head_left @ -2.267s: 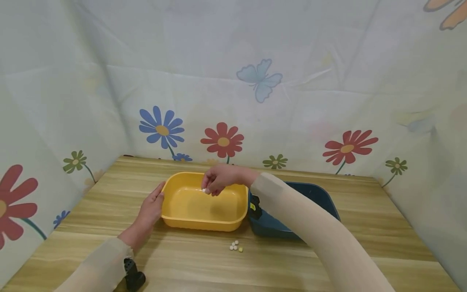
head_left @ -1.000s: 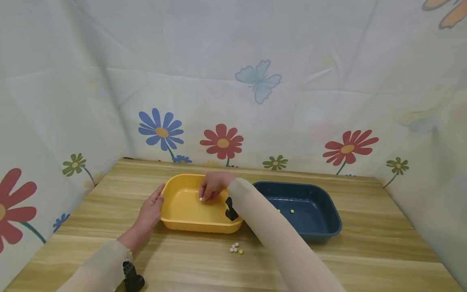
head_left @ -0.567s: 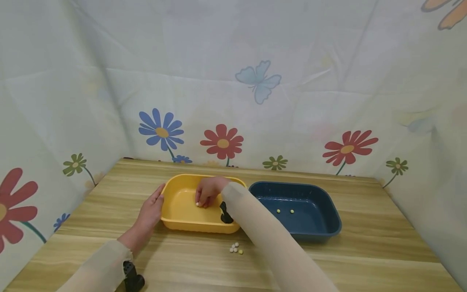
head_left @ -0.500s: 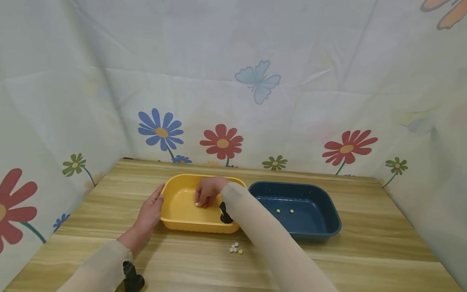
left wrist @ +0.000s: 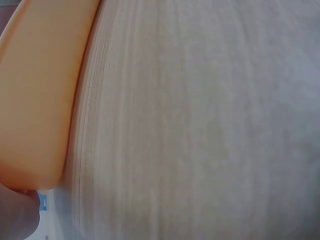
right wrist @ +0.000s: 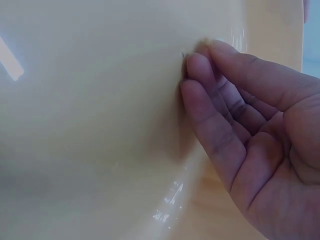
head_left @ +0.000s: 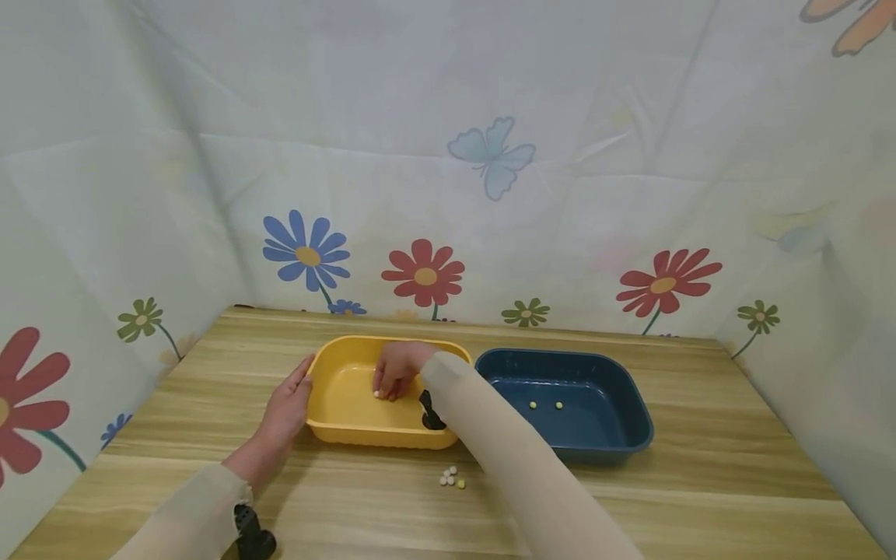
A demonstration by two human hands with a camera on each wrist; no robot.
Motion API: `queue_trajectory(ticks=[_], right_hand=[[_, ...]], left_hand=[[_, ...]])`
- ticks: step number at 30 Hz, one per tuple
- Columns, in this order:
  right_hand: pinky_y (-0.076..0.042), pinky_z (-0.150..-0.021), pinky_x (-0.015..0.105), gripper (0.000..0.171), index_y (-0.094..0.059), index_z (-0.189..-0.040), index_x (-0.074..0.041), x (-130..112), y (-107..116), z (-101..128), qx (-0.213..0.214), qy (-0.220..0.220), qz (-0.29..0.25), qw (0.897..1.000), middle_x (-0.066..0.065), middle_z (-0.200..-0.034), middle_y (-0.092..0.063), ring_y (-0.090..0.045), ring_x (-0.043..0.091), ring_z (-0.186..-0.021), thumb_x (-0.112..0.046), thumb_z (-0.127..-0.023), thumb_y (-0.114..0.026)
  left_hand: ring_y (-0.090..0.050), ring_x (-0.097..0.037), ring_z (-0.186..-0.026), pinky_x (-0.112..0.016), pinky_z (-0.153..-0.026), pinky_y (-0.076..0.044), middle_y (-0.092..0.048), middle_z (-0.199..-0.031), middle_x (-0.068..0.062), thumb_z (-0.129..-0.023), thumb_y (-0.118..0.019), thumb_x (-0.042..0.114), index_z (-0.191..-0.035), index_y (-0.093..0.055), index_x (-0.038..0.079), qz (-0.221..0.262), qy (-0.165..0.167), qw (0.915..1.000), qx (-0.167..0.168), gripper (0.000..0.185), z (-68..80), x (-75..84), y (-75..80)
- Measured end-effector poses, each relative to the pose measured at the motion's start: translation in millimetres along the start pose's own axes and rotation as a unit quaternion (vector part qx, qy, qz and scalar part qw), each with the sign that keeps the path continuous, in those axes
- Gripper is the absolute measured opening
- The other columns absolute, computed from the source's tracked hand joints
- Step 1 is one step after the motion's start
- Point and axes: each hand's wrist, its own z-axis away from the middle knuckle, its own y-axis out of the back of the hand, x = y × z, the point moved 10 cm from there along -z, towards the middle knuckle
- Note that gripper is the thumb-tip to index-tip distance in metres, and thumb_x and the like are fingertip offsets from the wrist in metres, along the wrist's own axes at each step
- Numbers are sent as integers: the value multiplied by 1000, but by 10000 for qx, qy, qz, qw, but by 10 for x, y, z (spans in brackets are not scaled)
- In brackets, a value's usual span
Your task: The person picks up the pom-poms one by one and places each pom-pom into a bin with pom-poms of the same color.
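At the left sits a yellow basin, with my left hand along its left end. Its fingers lie fairly straight against the outer wall; in the left wrist view a fingertip shows beside the basin wall. My right hand reaches down inside the basin, low over its floor. Thumb and fingertips pinch a small round white pellet. In the right wrist view the curled fingers stand close to the smooth basin floor, and the pellet is mostly hidden there.
A dark blue basin stands right of the yellow one, with two small yellow pellets inside. Several white pellets and a yellow pellet lie on the wooden table in front. A flowered cloth hangs behind.
My right hand has moved lower into the yellow basin and slightly towards me with the white pellet; its forearm has uncovered the blue basin. My left hand stays at the basin's left end.
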Motion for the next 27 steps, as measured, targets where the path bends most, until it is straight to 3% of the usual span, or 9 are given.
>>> queue_trajectory(ticks=[5,13,21,27], right_hand=[[-62,-95,35,19,-71,-113,9,19,5,4,-36,-62,-116,9999,5,-83,-68,-64,13,-72,0,-97,-65],[-63,-89,29,23,-69,-119,9,11,-5,47,-103,13,-88,9999,4,-86,-67,-63,12,-75,0,-99,-62],[-57,-106,40,25,-68,-121,10,-35,29,176,-89,146,-112,9998,10,-92,-69,-65,17,-80,-2,-100,-62],[-63,-92,31,19,-68,-114,4,-127,164,267,199,406,-185,9988,7,-91,-70,-67,14,-81,-7,-100,-63]], left_hand=[[-7,-38,-161,-54,-132,-15,-3,-174,-14,-114,-24,19,-166,-8,13,-15,-23,10000,-7,55,-6,3,-2],[-8,-39,-161,-54,-131,-17,-4,-173,-16,-114,-24,19,-166,-8,12,28,-65,10000,-41,55,2,15,-9],[-8,-39,-161,-54,-131,-16,-4,-173,-15,-113,-24,20,-166,-8,13,-21,-33,10000,-6,55,-16,-12,-15],[-9,-38,-161,-53,-132,-16,-5,-173,-16,-114,-24,20,-166,-9,12,8,-116,9999,-11,55,-24,-6,4]])
